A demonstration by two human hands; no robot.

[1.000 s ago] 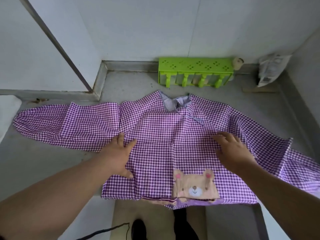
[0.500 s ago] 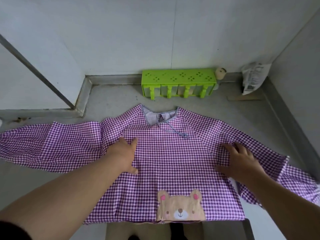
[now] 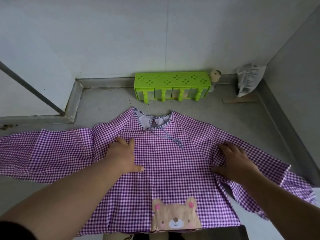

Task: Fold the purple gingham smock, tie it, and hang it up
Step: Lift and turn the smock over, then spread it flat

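Your purple-and-white gingham fabric smock (image 3: 166,170) lies spread flat, front side up, on the grey counter (image 3: 107,101), its neckline toward the back wall and its hem at the near edge. Both sleeves are extended — one toward the left edge, the other toward the right edge, where its cuff hangs slightly past the near right corner. A tan bear-face patch (image 3: 175,216) sits at the hem, right of centre. A thin grey tie cord (image 3: 166,136) trails from the striped neckline down across the chest.

Your left hand (image 3: 123,157) rests palm down on the smock's left chest area, fingers straight and together, thumb splayed toward the centre; it grips nothing. Your right hand (image 3: 232,161) rests palm down at the right armpit seam, fingers extended and slightly spread over a rumpled fold of cloth — it presses rather than pinches, as far as can be seen.

At the back edge stands a bright green plastic rack with clover cut-outs (image 3: 172,84), a small beige figurine (image 3: 215,77) just beside its right end. A crumpled clear plastic packet (image 3: 248,79) leans in the back right corner.
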